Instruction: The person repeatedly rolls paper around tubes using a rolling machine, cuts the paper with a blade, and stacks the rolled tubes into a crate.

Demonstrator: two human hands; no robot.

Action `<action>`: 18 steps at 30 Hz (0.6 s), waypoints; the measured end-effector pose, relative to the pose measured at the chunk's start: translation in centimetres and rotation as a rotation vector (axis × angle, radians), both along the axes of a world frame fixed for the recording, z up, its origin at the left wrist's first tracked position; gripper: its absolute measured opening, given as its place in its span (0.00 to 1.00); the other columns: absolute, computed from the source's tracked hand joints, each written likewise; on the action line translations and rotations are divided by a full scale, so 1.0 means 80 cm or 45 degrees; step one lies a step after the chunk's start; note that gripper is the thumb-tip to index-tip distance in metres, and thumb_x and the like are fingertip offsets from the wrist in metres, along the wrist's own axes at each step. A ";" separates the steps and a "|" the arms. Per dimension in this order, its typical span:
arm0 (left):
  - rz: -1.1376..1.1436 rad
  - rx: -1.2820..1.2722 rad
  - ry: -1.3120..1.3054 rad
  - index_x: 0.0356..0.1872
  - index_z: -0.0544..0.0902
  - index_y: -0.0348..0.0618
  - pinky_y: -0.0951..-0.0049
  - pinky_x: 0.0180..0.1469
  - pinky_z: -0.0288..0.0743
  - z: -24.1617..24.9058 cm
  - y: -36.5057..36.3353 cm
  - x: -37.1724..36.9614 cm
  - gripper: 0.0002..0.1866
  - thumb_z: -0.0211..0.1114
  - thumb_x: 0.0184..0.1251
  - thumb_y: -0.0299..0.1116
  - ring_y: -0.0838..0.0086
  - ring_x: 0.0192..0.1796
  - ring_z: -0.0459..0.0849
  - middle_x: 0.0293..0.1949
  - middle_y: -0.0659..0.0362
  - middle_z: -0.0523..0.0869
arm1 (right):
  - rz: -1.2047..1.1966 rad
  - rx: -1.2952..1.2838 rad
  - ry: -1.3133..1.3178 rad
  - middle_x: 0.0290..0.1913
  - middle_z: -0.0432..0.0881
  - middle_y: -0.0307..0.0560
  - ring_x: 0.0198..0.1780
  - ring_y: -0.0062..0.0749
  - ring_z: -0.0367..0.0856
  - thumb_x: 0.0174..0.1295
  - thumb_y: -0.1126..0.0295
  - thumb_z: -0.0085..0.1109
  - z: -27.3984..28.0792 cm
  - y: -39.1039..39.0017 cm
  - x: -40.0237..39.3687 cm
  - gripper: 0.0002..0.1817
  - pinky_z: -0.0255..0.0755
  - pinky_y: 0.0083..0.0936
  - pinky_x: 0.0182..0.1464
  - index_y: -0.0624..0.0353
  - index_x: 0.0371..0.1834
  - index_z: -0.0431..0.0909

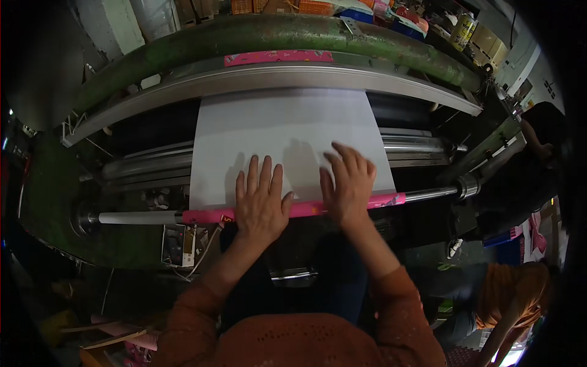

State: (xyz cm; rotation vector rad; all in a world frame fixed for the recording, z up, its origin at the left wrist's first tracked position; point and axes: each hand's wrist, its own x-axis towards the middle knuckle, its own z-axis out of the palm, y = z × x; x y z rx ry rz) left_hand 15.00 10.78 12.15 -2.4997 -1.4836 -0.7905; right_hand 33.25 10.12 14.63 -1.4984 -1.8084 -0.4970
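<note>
A wide white sheet (275, 131) comes down from under a metal bar and meets a pink printed roll (306, 208) on a shaft in front of me. My left hand (263, 199) lies flat across the roll and the sheet's lower edge, fingers stretched out and pointing away from me. Over the right part of the roll is my right hand (348, 183), its fingers apart and bent, slightly raised above the sheet. Nothing shows in either hand. The shaft (431, 194) sticks out beyond the roll on the right, and a white tube (137, 218) covers it on the left.
A metal bar (281, 78) and a green pipe (244, 38) span the machine behind the sheet. Steel rollers (416, 144) lie beside it. A small box (178, 246) sits below the shaft. Two people are at the right, one in an orange top (510, 293).
</note>
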 end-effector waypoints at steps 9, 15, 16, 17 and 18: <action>-0.537 0.402 -0.308 0.56 0.75 0.40 0.45 0.69 0.59 -0.041 -0.069 -0.007 0.21 0.62 0.62 0.34 0.52 0.67 0.71 0.62 0.48 0.75 | -0.022 -0.253 0.022 0.64 0.72 0.54 0.68 0.48 0.65 0.62 0.58 0.59 -0.017 0.019 0.000 0.31 0.55 0.47 0.66 0.64 0.64 0.67; -0.544 -0.120 -0.031 0.51 0.79 0.41 0.49 0.70 0.60 -0.137 -0.089 -0.051 0.20 0.65 0.61 0.39 0.56 0.67 0.71 0.60 0.50 0.77 | 0.024 -0.209 -0.060 0.66 0.71 0.54 0.69 0.50 0.65 0.58 0.59 0.62 -0.016 -0.034 -0.007 0.31 0.54 0.50 0.67 0.61 0.63 0.70; -0.390 -0.228 0.013 0.52 0.79 0.40 0.49 0.70 0.58 -0.153 -0.086 -0.069 0.20 0.65 0.61 0.40 0.56 0.68 0.69 0.61 0.49 0.76 | 0.035 -0.304 -0.037 0.66 0.71 0.53 0.69 0.50 0.64 0.57 0.59 0.62 -0.036 -0.070 -0.017 0.32 0.53 0.50 0.67 0.60 0.64 0.70; -0.231 -0.330 0.057 0.52 0.79 0.39 0.48 0.71 0.57 -0.167 -0.083 -0.078 0.21 0.65 0.61 0.41 0.56 0.69 0.67 0.62 0.49 0.75 | 0.049 -0.392 -0.014 0.66 0.71 0.52 0.70 0.50 0.64 0.56 0.58 0.62 -0.050 -0.083 -0.023 0.32 0.53 0.51 0.68 0.59 0.64 0.70; -0.226 -0.318 0.048 0.52 0.79 0.39 0.48 0.71 0.57 -0.181 -0.088 -0.081 0.21 0.65 0.61 0.41 0.56 0.69 0.67 0.62 0.49 0.75 | -0.022 -0.326 -0.066 0.66 0.71 0.51 0.69 0.50 0.64 0.57 0.56 0.61 -0.056 -0.072 -0.018 0.32 0.53 0.51 0.68 0.57 0.64 0.71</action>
